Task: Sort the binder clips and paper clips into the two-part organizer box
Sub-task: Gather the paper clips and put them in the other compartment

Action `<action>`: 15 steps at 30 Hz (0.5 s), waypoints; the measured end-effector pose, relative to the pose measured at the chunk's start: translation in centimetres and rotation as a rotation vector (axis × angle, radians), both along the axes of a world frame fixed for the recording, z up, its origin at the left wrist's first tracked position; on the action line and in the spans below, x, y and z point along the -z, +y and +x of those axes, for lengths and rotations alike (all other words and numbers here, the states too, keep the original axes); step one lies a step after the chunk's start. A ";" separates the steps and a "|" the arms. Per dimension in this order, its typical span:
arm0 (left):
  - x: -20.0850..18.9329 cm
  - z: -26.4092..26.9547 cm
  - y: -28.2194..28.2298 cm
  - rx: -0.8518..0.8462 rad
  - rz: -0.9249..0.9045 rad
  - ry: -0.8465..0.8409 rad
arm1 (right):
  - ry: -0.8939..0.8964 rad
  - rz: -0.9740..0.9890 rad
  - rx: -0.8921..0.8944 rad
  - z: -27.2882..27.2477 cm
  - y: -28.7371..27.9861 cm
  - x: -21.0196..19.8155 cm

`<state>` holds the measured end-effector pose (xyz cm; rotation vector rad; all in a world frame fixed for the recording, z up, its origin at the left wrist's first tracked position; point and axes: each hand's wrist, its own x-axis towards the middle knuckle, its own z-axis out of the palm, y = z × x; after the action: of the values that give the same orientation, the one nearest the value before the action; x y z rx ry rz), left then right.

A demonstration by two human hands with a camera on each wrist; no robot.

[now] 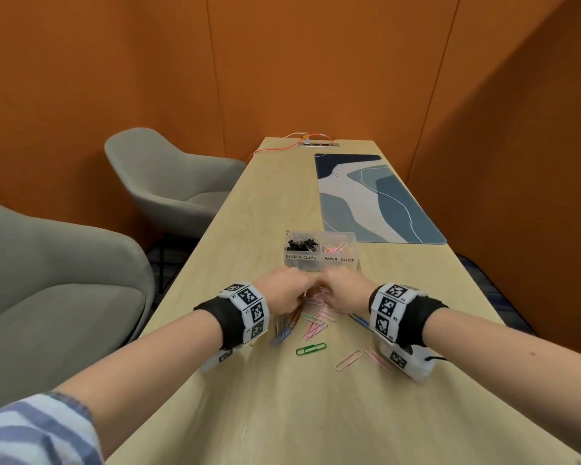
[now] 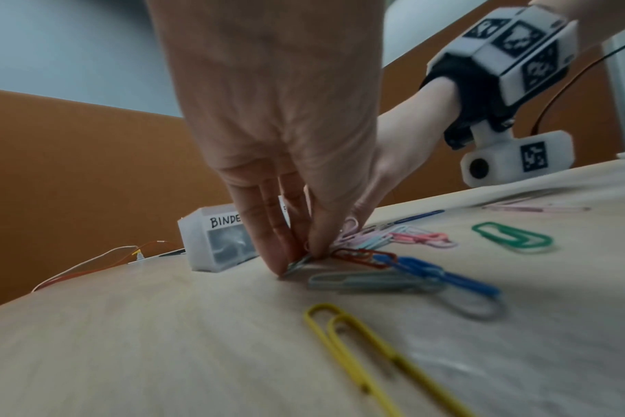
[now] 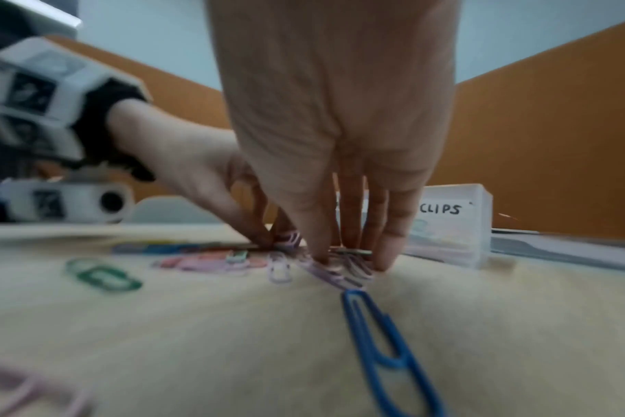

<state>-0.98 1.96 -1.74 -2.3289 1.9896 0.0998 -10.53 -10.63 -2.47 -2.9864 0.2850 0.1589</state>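
The clear two-part organizer box [image 1: 321,263] stands on the table beyond my hands. Black binder clips [image 1: 301,245] fill its left part and coloured paper clips [image 1: 337,247] its right part. Both hands meet over a pile of loose paper clips [image 1: 317,313]. My left hand [image 2: 298,261] pinches a silver-grey paper clip [image 2: 300,264] against the tabletop with thumb and fingers. My right hand [image 3: 347,262] has its thumb and fingertips down, pinching lilac paper clips [image 3: 334,275] in the pile. A green clip [image 1: 311,349], pink clips [image 1: 349,360], a yellow clip [image 2: 357,347] and a blue clip [image 3: 382,344] lie nearer me.
A patterned blue desk mat [image 1: 373,199] lies on the wooden table [image 1: 282,414] behind the box, on the right. An orange cable [image 1: 282,146] runs to a power strip at the far end. Two grey chairs [image 1: 168,176] stand left of the table.
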 end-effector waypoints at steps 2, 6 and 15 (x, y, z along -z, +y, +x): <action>0.1 -0.1 0.0 0.007 0.001 -0.022 | -0.017 -0.033 -0.002 -0.1 0.0 0.3; 0.3 -0.7 0.1 0.008 -0.012 -0.072 | -0.042 -0.074 -0.016 -0.8 0.1 0.5; -0.1 0.4 -0.4 -0.196 -0.051 0.216 | -0.017 0.003 0.081 -2.1 -1.2 -0.1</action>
<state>-0.58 1.58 -1.65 -2.6425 1.8640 0.3288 -12.68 -11.80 -2.39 -2.9653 0.4031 0.1251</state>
